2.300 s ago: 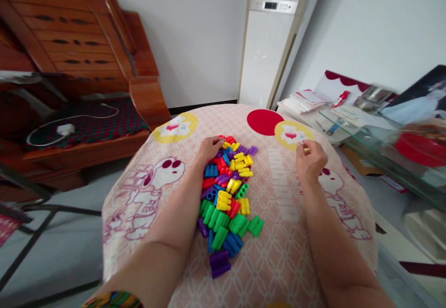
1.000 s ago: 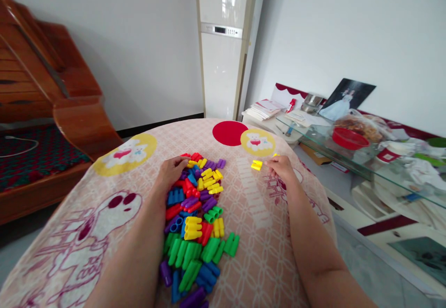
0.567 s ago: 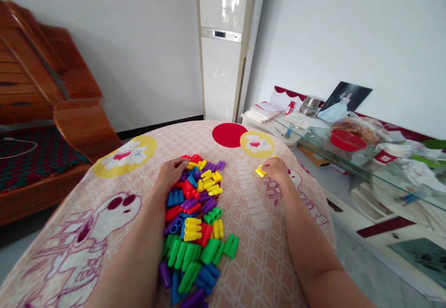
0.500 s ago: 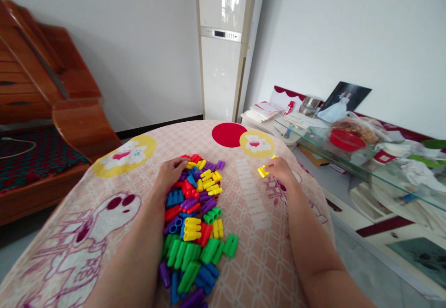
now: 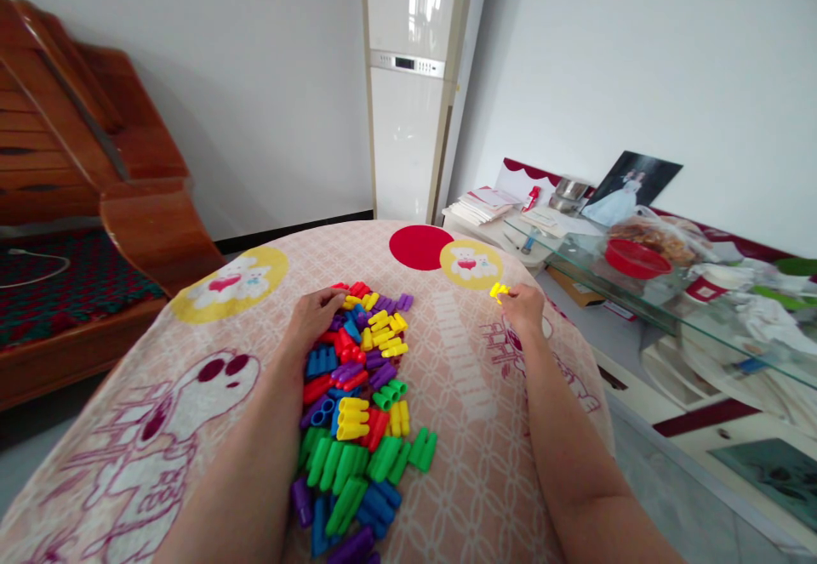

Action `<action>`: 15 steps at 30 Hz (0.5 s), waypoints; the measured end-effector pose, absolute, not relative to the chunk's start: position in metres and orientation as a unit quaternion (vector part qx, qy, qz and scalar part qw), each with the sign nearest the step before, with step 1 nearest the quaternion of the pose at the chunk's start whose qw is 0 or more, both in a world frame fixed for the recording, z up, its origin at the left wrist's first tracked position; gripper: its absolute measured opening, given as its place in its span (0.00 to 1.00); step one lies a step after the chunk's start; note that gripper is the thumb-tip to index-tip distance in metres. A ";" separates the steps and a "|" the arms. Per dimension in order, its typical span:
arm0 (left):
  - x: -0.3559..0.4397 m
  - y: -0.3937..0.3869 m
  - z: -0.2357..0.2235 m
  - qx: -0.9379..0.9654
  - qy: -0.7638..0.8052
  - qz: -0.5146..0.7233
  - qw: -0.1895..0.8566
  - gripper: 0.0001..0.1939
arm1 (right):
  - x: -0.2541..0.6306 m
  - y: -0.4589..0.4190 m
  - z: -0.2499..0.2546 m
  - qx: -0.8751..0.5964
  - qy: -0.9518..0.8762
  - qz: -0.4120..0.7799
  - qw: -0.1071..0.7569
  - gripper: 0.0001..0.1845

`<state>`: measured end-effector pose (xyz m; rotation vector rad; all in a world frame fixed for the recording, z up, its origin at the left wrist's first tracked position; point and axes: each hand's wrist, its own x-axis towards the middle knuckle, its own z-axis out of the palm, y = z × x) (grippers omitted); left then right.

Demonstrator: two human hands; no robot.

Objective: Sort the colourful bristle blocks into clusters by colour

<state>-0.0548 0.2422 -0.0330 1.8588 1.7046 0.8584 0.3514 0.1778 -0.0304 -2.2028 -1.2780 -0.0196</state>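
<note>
A pile of plastic building blocks shaped like joined tubes lies on the table; among them are green blocks (image 5: 338, 464), yellow blocks (image 5: 353, 419), red blocks (image 5: 348, 348), blue blocks (image 5: 320, 362) and purple blocks (image 5: 383, 375). At the pile's far left edge, my left hand (image 5: 317, 313) has its fingers curled in against the blocks; what its fingertips grip is hidden. Apart from the pile, over the table's right side, my right hand (image 5: 526, 304) pinches a small yellow block (image 5: 497, 291) that sticks out leftward from its fingers.
A patterned cloth (image 5: 459, 479) covers the round table. Along its right stands a glass-topped cabinet (image 5: 574, 262) with a red bowl (image 5: 638, 259), papers (image 5: 482, 204) and a photo (image 5: 633, 185). A wooden sofa (image 5: 146, 207) is on the left, a tall white air conditioner (image 5: 408, 139) behind.
My right hand has turned and shifted slightly right; the yellow pieces at its fingers, spread farther left before, now sit close together at the fingertips. My left hand stays put.
</note>
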 end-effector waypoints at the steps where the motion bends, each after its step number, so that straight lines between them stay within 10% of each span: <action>1: -0.055 0.242 -0.033 0.679 0.622 0.313 0.234 0.23 | 0.350 0.178 -0.031 -0.831 -0.483 -0.014 0.277 0.16; 15: -0.055 0.243 -0.035 0.678 0.617 0.322 0.237 0.22 | 0.347 0.175 -0.035 -0.850 -0.481 -0.057 0.204 0.20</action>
